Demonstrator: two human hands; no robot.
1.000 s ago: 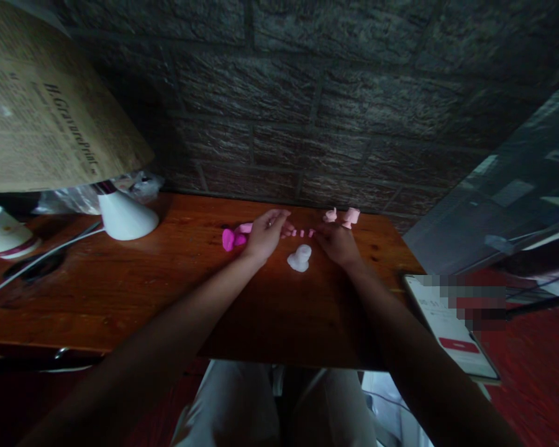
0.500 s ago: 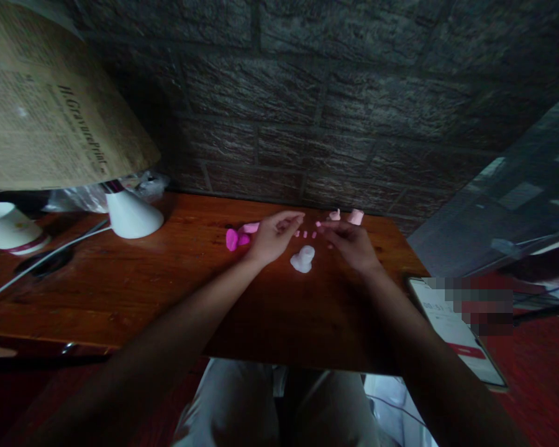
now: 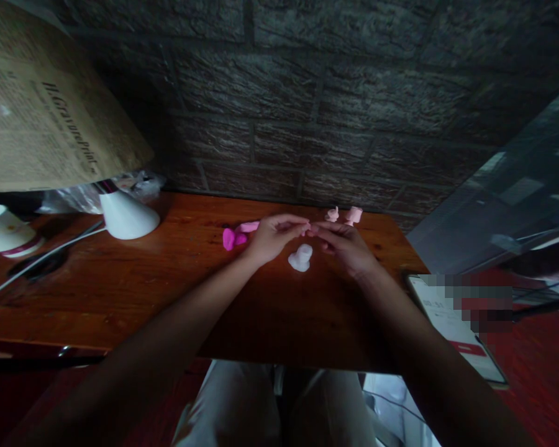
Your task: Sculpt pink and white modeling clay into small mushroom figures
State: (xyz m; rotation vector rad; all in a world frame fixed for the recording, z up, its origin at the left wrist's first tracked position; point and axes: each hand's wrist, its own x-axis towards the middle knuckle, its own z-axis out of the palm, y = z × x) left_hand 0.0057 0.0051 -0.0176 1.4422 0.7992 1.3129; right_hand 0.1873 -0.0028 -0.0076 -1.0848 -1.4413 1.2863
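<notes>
My left hand [image 3: 272, 234] and my right hand [image 3: 342, 245] meet fingertip to fingertip over the far part of a red-brown wooden table [image 3: 168, 292]. Between the pinched fingertips shows a tiny pink piece [image 3: 307, 229] of modelling clay. A white clay lump [image 3: 300, 257] lies on the table just below the hands. Bright pink clay pieces [image 3: 235, 236] lie left of my left hand. Two pale pink shapes [image 3: 345, 215] stand at the table's back, beyond my right hand.
A lamp with a white base [image 3: 123, 215] and a newspaper-print shade [image 3: 51, 124] stands at the back left, its cable [image 3: 41, 261] running left. A white cup [image 3: 2, 231] is at far left. A phone [image 3: 451, 329] lies at the right edge. A brick wall [image 3: 307, 112] backs the table.
Both hands rose off the table and came together. The row of small pink pieces between them is now hidden behind the fingers, which pinch a small pink bit.
</notes>
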